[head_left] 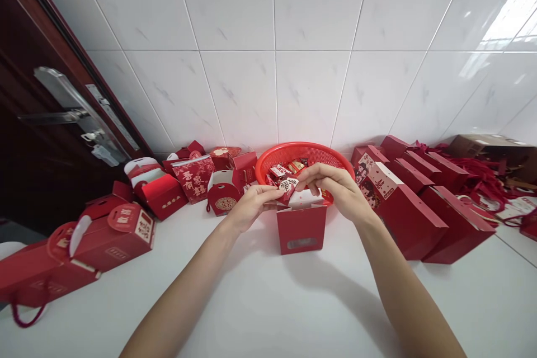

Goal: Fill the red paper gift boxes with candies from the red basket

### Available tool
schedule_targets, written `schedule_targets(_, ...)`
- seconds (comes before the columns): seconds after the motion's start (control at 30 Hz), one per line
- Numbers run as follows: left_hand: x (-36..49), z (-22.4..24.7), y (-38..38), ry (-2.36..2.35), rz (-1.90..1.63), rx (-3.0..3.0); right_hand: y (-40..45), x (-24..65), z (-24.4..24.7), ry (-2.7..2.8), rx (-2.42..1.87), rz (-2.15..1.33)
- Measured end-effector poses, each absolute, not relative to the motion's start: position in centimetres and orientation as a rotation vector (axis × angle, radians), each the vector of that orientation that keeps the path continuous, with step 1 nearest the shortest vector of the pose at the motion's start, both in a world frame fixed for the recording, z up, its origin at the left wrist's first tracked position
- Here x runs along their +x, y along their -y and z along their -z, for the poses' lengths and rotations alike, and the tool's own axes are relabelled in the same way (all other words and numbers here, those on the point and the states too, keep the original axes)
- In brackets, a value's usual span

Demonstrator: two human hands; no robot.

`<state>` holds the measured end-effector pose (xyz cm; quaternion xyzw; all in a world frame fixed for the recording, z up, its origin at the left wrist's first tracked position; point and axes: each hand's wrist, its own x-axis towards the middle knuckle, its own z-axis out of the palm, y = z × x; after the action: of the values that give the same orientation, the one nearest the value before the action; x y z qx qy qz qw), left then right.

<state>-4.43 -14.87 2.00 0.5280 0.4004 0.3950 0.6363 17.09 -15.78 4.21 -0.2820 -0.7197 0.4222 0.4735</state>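
Observation:
A small red gift box [301, 229] with a clear window low on its front stands upright on the white table, its top open. Just above its left rim is a red piece with a white label and dark lettering [288, 184]; whether it belongs to the box I cannot tell. My left hand [251, 206] is closed, pinching this piece between thumb and fingers. From the other side, my right hand [342, 187] reaches over the box with bent fingers, its fingertips pressed at the piece's right edge. Behind the box, a red plastic basket [268, 155] holds wrapped sweets [297, 166].
Several red gift boxes [117, 238] stand along the left, near a dark door with a metal handle [75, 114]. More tall red boxes [403, 212] line the right, with dark red ribbons [482, 173] and a brown carton [478, 146] beyond. A tiled wall [235, 89] closes off the back.

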Motion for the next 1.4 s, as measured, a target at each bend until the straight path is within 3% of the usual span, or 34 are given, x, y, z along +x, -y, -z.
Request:
schedule_targets(0.23,-4.3,-1.8,14.8,-0.892,-0.908,1.145,14.4,15.6,-2.1,1.691,-0.382,-1.142)
schedule_targets(0.6,-4.3,-1.6,14.6,-0.893,-0.922,1.180,14.1,17.3,-2.4,1.969,-0.353,-1.269)
schedule_targets(0.97,-4.5,-1.6,15.1,-0.955,-1.059,1.547,13.9,17.4,-2.6,1.790,-0.651,-0.875)
schedule_targets(1.17,-4.0,-1.7,15.8,-0.955,-1.085,1.858,14.4,16.7,-2.9,1.797,-0.873,-0.888)
schedule_targets(1.4,-4.3,-1.1,15.3,-1.050,-1.091,1.875,15.3,17.8,-4.3,1.658,-0.813,-0.863)
